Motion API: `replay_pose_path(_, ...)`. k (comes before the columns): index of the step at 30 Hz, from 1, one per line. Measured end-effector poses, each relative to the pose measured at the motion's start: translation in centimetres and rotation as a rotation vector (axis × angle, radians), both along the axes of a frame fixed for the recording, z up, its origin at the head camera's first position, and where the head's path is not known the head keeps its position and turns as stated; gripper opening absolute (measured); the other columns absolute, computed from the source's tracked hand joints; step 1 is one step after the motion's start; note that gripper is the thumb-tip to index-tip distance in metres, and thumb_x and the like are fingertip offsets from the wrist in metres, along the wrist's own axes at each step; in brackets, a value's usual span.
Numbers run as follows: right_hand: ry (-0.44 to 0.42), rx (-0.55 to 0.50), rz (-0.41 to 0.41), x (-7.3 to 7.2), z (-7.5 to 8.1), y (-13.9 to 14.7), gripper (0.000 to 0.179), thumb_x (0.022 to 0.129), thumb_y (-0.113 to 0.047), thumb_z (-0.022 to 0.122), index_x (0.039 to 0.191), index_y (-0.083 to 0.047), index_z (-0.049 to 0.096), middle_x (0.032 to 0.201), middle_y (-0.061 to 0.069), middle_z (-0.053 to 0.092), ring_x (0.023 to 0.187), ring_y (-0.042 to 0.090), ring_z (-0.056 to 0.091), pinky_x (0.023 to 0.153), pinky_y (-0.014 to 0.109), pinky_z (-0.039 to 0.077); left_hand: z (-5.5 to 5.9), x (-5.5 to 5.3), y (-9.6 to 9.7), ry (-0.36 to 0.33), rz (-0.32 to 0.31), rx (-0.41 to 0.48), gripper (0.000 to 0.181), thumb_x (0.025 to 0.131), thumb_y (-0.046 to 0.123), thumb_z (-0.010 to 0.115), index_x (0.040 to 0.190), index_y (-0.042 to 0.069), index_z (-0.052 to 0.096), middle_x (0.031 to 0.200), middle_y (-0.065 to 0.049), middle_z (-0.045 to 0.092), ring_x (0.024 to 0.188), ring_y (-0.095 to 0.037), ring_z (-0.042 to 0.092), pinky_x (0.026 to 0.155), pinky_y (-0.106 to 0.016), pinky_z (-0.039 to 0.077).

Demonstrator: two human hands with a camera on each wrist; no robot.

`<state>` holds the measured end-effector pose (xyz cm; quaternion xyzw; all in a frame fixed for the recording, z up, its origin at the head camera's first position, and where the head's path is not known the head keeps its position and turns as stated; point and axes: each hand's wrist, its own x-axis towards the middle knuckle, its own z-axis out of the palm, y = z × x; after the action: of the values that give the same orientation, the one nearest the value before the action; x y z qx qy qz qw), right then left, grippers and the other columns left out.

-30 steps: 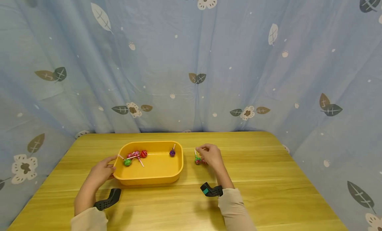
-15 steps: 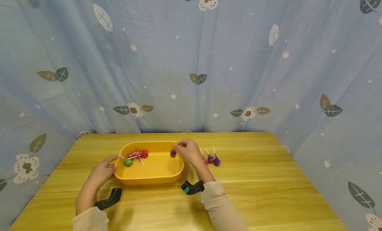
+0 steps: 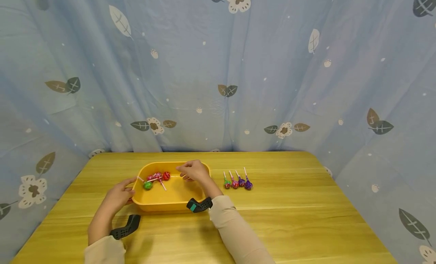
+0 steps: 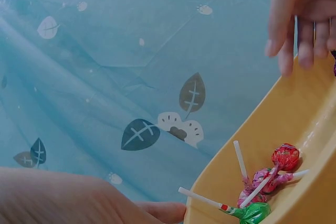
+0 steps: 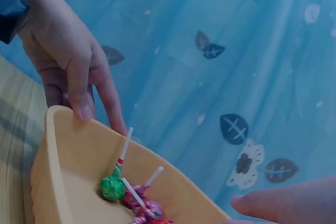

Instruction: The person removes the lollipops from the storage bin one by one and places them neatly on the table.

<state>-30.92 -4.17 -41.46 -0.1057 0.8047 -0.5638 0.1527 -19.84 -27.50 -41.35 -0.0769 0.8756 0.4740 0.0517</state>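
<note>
My left hand (image 3: 116, 197) rests its fingertips against the left end of a yellow plastic bin (image 3: 170, 206); in the right wrist view its thumb and index finger meet the rim from outside. Above the bin's right half is my right hand (image 3: 195, 171), fingers loosely extended and nothing between them. Wrapped lollipops lie together at the bin's left end: a green one (image 3: 148, 185), a red one (image 3: 166, 175) and pink ones (image 4: 264, 180) with crossed white sticks. A purple lollipop (image 4: 334, 67) shows at the left wrist view's right edge; in the head view the right hand hides it.
Right of the bin, several lollipops lie in a row on the wooden table (image 3: 289, 211), sticks pointing away: a green-and-red one (image 3: 227, 184), a pink one (image 3: 235, 184) and purple ones (image 3: 248, 185). A blue patterned curtain (image 3: 190, 67) hangs behind the table.
My right hand has left the row of lollipops and moved left across the bin's right rim to over its inside. The row now shows fully. My left hand stays at the bin's left end.
</note>
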Motion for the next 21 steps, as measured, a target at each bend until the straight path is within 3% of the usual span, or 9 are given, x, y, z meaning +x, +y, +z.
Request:
replay_pose_path(6,-0.106,-0.048,0.027,-0.7,-0.6,-1.8,0.025,0.090,-0.025,0.070,0.100,-0.003,0.072,0.083,0.010,0.069,0.082,0.031,0.068,0.077,0.042,0.058,-0.1,0.1,0.0,-0.006,0.008,0.005,0.053,0.098,-0.002,0.041,0.146,-0.013,0.023,0.135,-0.044,0.035,0.118,-0.050,0.049,0.082,-0.042,0.056)
replay_pose_path(12,-0.163,-0.062,0.061,-1.0,-1.2,-3.0,0.025,0.092,-0.024,0.067,0.105,-0.003,0.071,0.090,0.017,0.069,0.085,0.038,0.067,0.075,0.044,0.058,-0.1,0.2,-0.1,-0.006,0.004,0.010,0.053,0.099,-0.002,0.041,0.147,-0.013,0.023,0.136,-0.044,0.035,0.118,-0.050,0.049,0.082,-0.043,0.056)
replay_pose_path(21,-0.240,-0.031,0.077,-1.8,-2.5,-4.5,0.021,0.093,-0.020,0.065,0.107,-0.007,0.072,0.079,0.015,0.068,0.057,0.019,0.059,0.064,0.038,0.060,-0.1,0.2,-0.1,-0.001,0.001,0.015,0.053,0.099,-0.001,0.041,0.147,-0.013,0.023,0.136,-0.044,0.035,0.119,-0.050,0.048,0.083,-0.042,0.056)
